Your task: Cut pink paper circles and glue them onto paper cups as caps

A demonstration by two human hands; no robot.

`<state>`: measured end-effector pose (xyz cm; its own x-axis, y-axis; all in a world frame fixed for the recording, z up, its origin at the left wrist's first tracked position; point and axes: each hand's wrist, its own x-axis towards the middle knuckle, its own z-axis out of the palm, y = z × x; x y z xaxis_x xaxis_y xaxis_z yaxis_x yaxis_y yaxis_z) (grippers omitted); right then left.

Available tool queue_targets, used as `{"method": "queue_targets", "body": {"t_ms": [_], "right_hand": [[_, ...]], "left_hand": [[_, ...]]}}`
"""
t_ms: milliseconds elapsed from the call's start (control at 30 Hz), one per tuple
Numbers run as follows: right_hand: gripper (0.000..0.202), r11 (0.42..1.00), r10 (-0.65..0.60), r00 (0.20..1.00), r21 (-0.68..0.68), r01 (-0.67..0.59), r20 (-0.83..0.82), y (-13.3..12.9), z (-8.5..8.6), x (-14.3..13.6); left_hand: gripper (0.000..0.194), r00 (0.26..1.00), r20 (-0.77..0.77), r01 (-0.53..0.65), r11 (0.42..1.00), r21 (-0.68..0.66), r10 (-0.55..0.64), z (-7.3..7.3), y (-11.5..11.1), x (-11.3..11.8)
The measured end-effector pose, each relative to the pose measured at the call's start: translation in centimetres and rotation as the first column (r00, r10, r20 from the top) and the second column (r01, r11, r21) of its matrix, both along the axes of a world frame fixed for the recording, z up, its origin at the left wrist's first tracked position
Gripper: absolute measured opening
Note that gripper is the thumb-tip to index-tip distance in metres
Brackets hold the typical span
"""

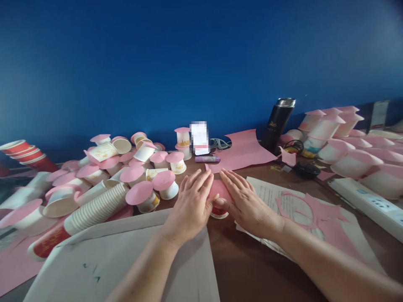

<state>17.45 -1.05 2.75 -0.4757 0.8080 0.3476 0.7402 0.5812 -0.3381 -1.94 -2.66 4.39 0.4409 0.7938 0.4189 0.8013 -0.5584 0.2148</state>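
A red paper cup (219, 213) stands upside down on the brown table, with a pink paper disc (220, 191) on top of it. My left hand (193, 201) lies against the left side of the disc, its fingers stretched forward. From the right, my right hand (252, 203) rests on the disc in the same way, fingers extended. Both thumbs meet near the front of the disc, above the red cup. The hands hide much of the disc's edges.
Many paper cups with pink tops (143, 193) lie at the left, beside a stack of nested cups (97, 207). Behind are a purple glue stick (207, 159), pink paper (248, 149) and a black flask (278, 123). Paper scraps (333, 226) and a power strip (371, 205) lie right.
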Motion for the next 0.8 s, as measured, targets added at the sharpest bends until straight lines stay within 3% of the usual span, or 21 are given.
{"method": "queue_targets", "body": {"t_ms": [633,733,800], "right_hand": [[0.062,0.998,-0.069,0.995,0.000,0.069,0.072,-0.30,0.33,-0.40],[0.063,0.999,-0.048,0.999,0.023,0.048,0.013,-0.05,0.13,-0.22],[0.064,0.999,-0.035,0.990,0.027,0.038,-0.134,0.46,-0.07,0.10]], "left_hand": [[0.050,0.995,-0.100,-0.001,1.000,0.011,0.002,-0.10,0.03,-0.11],[0.050,0.999,-0.035,-0.001,1.000,-0.027,0.000,-0.03,0.19,-0.31],[0.058,0.998,0.061,-0.010,0.995,-0.097,0.016,0.10,0.31,-0.55]]}}
